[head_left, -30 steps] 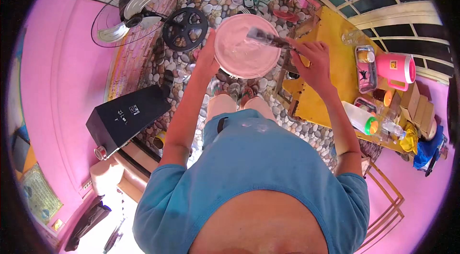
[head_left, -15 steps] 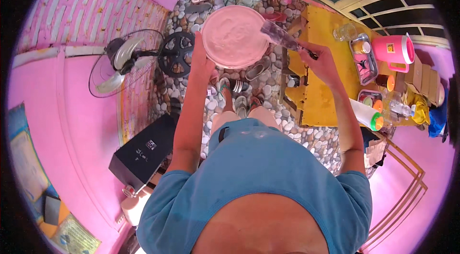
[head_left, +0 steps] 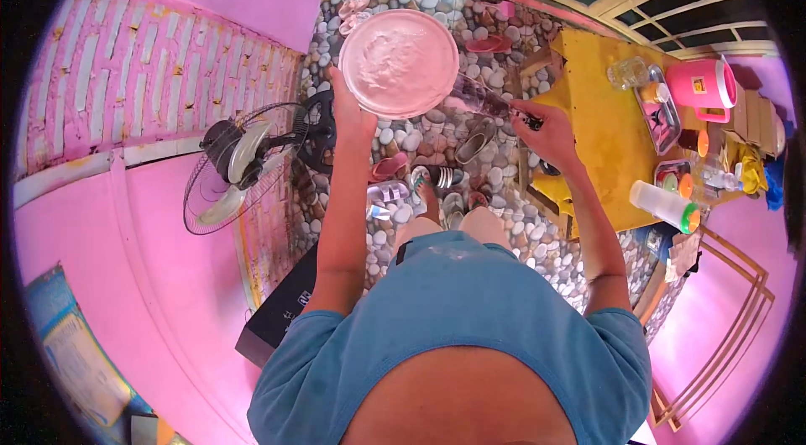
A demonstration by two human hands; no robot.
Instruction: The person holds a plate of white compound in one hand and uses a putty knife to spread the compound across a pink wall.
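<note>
At its lower left edge my left hand [head_left: 352, 107] grips a round container [head_left: 343, 86] with a pale rim; its depth is hard to make out. A pink, creamy mass [head_left: 399, 63] fills its top, with a rough, ridged surface. My right hand [head_left: 541, 131] is closed round the dark handle of a flat-bladed spatula [head_left: 478, 96]. Pink smears cover the spatula's blade, which points left, its tip at the container's lower right edge. Both arms reach forward, holding container and spatula above the pebble-patterned floor.
On the right stands a yellow-topped table [head_left: 600, 122] bearing a pink jug [head_left: 701, 84], a metal tray [head_left: 663, 122], glasses and a green-lidded bottle [head_left: 667, 206]. A standing fan [head_left: 243, 155] is at the left, near a black box [head_left: 281, 306]. Several shoes [head_left: 476, 141] lie on the floor [head_left: 411, 140].
The view has shifted. The spatula has gone from the container's upper right edge to its lower right edge, my right hand lowering with it. The pink surface looks rougher.
</note>
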